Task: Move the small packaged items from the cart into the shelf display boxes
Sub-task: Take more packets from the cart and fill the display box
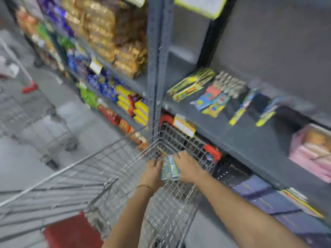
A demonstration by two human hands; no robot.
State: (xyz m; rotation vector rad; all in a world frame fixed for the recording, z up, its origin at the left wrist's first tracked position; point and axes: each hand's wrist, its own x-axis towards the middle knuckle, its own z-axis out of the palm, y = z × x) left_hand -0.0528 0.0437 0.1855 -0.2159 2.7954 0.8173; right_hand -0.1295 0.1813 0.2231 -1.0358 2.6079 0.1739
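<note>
Both my hands reach down into the child-seat basket of a wire shopping cart. Between them is a bundle of small light-blue packets. My left hand presses the bundle's left side and my right hand clasps its right side and top. On the grey shelf to the right lie small colourful packets and yellow-green display boxes. A pink display box stands at the shelf's far right. The picture is blurred by motion.
A grey steel upright divides the shelving; stacked snack packs fill the bays to its left. A second wire cart stands in the aisle at the left. The cart's red corner guards sit close to the shelf edge.
</note>
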